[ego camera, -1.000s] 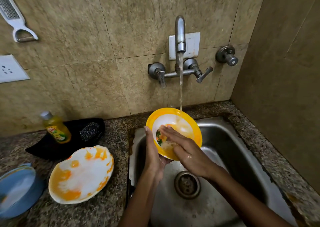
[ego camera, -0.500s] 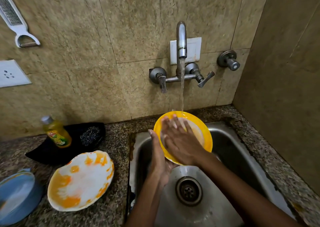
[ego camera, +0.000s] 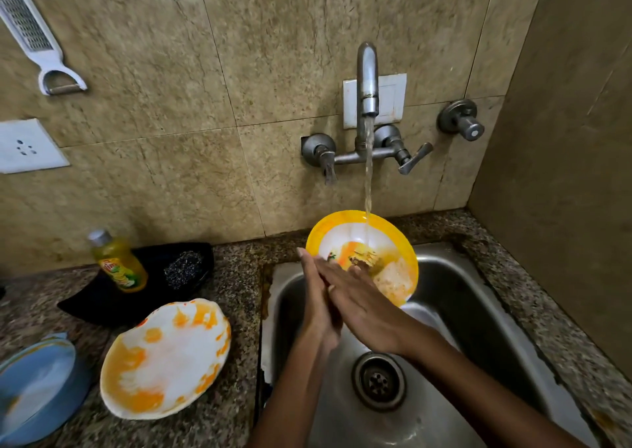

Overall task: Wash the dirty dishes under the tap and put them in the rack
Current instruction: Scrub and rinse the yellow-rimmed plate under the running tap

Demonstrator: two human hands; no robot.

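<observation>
**Bowl under tap: slip and splash risk**

I find the yellow bowl (ego camera: 362, 256) tilted over the sink (ego camera: 478, 310), just beyond the hands, with the tap (ego camera: 367, 81) stream landing on its far inner wall. The left hand (ego camera: 316, 297) supports the bowl's near-left rim from behind; its fingers look straight, though I cannot tell how much of the rim they grip. The right hand (ego camera: 362, 305) lies flat and open, fingers extended, rubbing the inside.

Risks, in my judgement: the bowl looks like smooth, glossy plastic, and it is wet; with so light a hold it could slide out and drop into the steel basin. The steep tilt may throw water onto the speckled stone surface (ego camera: 236, 362). Food residue, orange and green, remains inside and may survive a bare-hand rub.

Left of the hands, a shell-shaped white plate (ego camera: 164, 362) smeared orange waits unwashed; further left, a blue dish (ego camera: 37, 386). Beyond them sit a soap bottle (ego camera: 118, 262) and a wiry scrubber (ego camera: 183, 269) on a black tray (ego camera: 102, 300). No rack is in view.
</observation>
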